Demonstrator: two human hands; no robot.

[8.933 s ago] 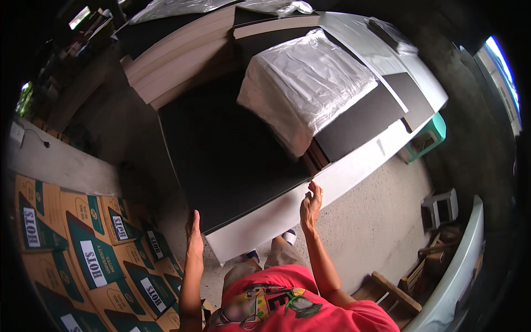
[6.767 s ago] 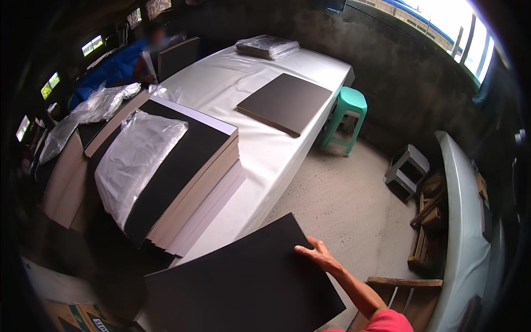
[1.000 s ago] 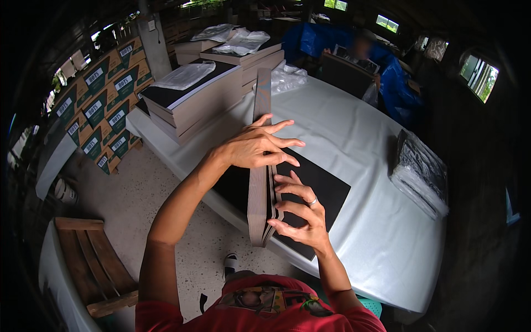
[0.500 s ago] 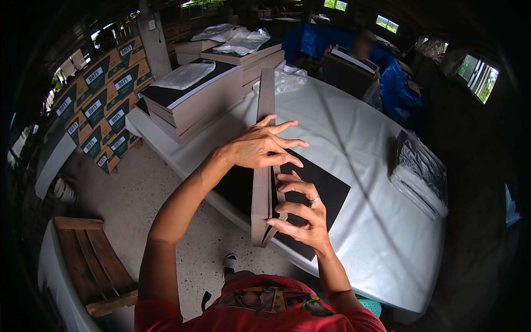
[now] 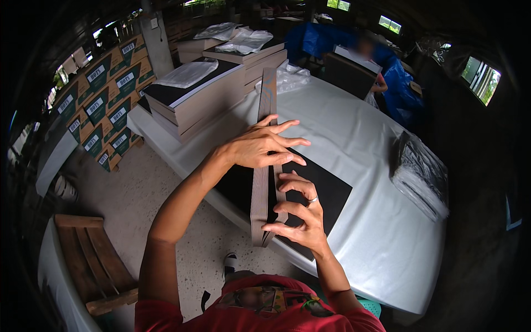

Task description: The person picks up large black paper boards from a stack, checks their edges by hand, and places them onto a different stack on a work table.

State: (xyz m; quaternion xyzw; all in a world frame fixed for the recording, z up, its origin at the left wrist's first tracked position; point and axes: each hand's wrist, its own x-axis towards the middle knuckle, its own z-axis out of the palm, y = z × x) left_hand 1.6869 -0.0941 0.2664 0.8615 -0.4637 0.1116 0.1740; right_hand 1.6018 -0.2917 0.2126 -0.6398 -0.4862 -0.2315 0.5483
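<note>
A thick stack of black boards [image 5: 260,205] with grey-brown edges stands on edge in front of me on the table, with a gap parting its near end. Across its top lies my left hand [image 5: 255,146], fingers spread and reaching past the right side. My right hand [image 5: 303,213], with a ring on one finger, is curled at the right-hand part of the stack. Its thumb crosses the board edges near the gap; its fingertips touch the edges farther up. Beneath the stack, a flat black board [image 5: 326,191] lies on the table.
The table has a silvery-white cover [image 5: 376,249]. Stacked boards [image 5: 204,99] with clear plastic bags fill its far left; a plastic-wrapped bundle [image 5: 420,177] sits at right. Cartons [image 5: 105,99] and a wooden chair or rack [image 5: 91,260] stand left. Another person [image 5: 365,47] is at the back.
My right thumb has slid left over the board edges, and the gap in the stack is wider. My left hand stays in place. The person at the back has shifted the dark board held there.
</note>
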